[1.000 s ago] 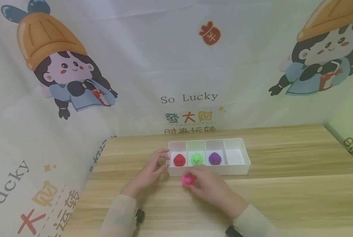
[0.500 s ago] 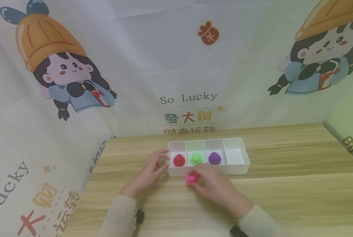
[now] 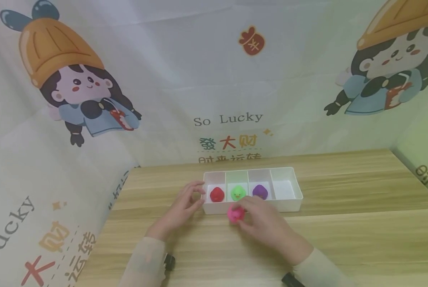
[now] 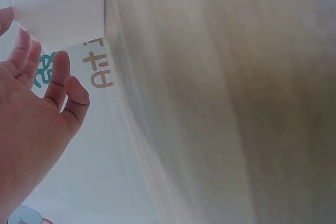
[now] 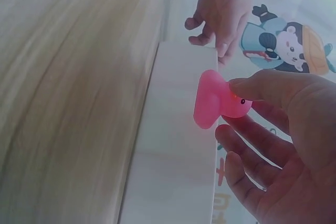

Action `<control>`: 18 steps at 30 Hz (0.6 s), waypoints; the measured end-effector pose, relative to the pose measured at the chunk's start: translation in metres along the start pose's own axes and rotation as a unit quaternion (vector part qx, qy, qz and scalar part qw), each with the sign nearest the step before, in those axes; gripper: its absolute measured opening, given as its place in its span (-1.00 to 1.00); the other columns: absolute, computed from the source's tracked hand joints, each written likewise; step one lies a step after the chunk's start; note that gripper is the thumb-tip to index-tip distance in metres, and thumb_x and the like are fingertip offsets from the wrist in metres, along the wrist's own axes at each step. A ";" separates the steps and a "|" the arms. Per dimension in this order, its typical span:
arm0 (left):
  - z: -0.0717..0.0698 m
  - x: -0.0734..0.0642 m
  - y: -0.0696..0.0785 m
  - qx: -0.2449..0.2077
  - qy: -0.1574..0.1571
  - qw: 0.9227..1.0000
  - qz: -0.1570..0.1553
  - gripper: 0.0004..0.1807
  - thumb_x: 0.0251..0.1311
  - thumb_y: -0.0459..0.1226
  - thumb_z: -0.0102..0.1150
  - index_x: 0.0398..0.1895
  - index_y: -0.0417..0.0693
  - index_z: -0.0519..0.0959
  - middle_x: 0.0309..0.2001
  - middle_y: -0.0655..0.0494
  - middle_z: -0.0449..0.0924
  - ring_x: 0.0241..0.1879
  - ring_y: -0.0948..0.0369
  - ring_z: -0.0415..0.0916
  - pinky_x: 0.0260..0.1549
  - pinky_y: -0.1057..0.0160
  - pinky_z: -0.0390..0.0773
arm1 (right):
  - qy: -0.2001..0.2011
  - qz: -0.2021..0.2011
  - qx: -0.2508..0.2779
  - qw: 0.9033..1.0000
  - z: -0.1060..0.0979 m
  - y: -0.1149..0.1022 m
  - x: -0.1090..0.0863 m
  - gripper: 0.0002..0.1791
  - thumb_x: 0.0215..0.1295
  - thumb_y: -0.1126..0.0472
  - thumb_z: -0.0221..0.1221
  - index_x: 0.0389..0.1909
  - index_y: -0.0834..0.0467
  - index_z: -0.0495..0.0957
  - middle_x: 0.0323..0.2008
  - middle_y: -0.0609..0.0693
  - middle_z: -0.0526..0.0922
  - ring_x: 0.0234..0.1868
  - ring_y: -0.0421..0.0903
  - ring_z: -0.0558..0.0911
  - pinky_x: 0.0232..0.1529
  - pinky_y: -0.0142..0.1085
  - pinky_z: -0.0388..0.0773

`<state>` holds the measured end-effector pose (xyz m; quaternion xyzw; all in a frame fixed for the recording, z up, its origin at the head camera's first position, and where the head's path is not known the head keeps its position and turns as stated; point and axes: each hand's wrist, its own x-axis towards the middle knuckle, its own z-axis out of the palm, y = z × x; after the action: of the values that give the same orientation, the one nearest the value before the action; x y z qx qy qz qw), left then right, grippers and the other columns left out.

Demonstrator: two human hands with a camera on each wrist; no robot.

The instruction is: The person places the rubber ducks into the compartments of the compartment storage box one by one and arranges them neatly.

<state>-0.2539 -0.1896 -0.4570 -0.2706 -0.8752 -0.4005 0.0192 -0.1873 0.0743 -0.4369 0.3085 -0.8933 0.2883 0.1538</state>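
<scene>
In the head view my right hand (image 3: 267, 221) pinches a pink rubber duck (image 3: 236, 214) between thumb and fingers, just in front of a white divided tray (image 3: 292, 205). The right wrist view shows the duck (image 5: 209, 100) gripped by its head, the thumb beside its eye. My left hand (image 3: 179, 207) lies against the tray's left end, fingers loosely bent; in the left wrist view its fingertips meet the white wall (image 4: 60, 9). Inside the tray, from the left, sit a red duck (image 3: 217, 194), a green duck (image 3: 238, 193) and a purple duck (image 3: 260, 192), one per compartment. The rightmost compartment holds nothing.
The tray stands on a wood-grain table (image 3: 350, 239), near its back edge. A printed cloth (image 3: 170, 79) hangs behind the table and along both sides. Dark wrist straps (image 3: 169, 261) show at both sleeves.
My right hand has carried the pink duck slightly to the right and up, closer to the tray's front wall. The left hand and the other ducks stay where they were.
</scene>
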 end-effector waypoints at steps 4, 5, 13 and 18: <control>0.001 0.001 -0.006 0.003 -0.002 1.000 0.010 -0.76 0.18 -0.21 0.05 -0.10 0.00 0.35 0.24 0.18 0.12 0.04 0.22 0.14 -0.18 0.13 0.36 | 0.003 0.000 0.001 1.000 -0.003 0.000 -0.001 -0.69 -0.05 0.13 0.28 -0.22 -0.03 0.51 -0.30 -0.25 0.50 -0.26 -0.29 0.39 -0.23 -0.36 0.40; 0.001 0.000 -0.006 0.001 0.000 1.000 0.012 -0.77 0.18 -0.23 0.05 -0.10 -0.01 0.35 0.24 0.17 0.12 0.03 0.22 0.14 -0.18 0.13 0.36 | 0.001 0.001 0.002 1.000 -0.004 -0.001 -0.001 -0.69 -0.05 0.12 0.28 -0.21 -0.03 0.50 -0.29 -0.25 0.50 -0.25 -0.29 0.39 -0.23 -0.36 0.40; 0.001 0.000 -0.004 0.004 0.006 1.000 0.017 -0.78 0.17 -0.28 0.06 -0.12 -0.01 0.36 0.23 0.14 0.14 -0.12 0.18 0.24 -0.24 0.14 0.36 | 0.001 0.000 0.002 1.000 -0.008 0.001 -0.003 -0.69 -0.04 0.12 0.27 -0.21 -0.03 0.51 -0.27 -0.24 0.50 -0.21 -0.29 0.42 -0.17 -0.35 0.40; 0.002 0.000 -0.005 0.008 0.009 1.000 0.009 -0.77 0.15 -0.28 0.08 -0.12 0.01 0.37 0.23 0.17 0.15 -0.24 0.15 0.28 -0.27 0.13 0.36 | 0.011 -0.007 -0.001 1.000 -0.010 0.003 -0.003 -0.70 -0.03 0.12 0.27 -0.21 -0.02 0.51 -0.28 -0.24 0.51 -0.21 -0.29 0.44 -0.17 -0.35 0.41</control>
<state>-0.2557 -0.1912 -0.4616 -0.2752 -0.8755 -0.3959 0.0325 -0.1859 0.0839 -0.4321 0.3116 -0.8897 0.2896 0.1655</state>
